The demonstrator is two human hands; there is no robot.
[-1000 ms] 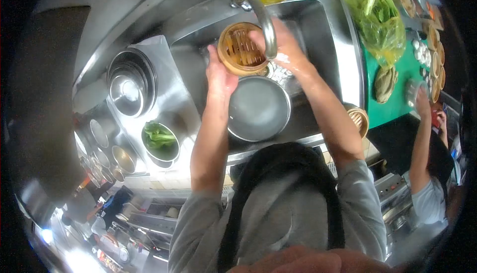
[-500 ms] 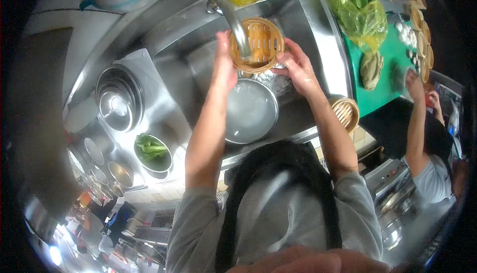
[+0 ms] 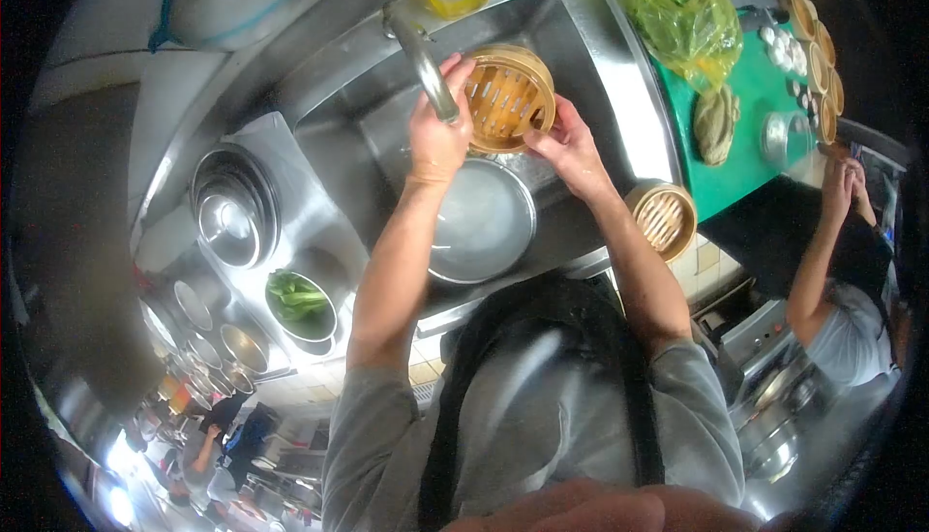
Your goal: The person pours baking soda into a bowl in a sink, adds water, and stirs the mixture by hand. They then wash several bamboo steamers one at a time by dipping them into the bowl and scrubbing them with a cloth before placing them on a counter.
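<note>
Both bare forearms reach forward, nearly parallel; left hand (image 3: 437, 137) and right hand (image 3: 566, 150) face each other, fingers curled in a grip

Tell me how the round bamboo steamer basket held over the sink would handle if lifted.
The round bamboo steamer basket probably stays stiff: both hands grip its rim without it bending. It looks light, with open slats. Over the steel sink it may be wet, so possibly slippery.

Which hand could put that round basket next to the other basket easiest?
Probably the right hand: it holds the bamboo steamer on the side toward the second steamer. The left hand grips the far side.
</note>
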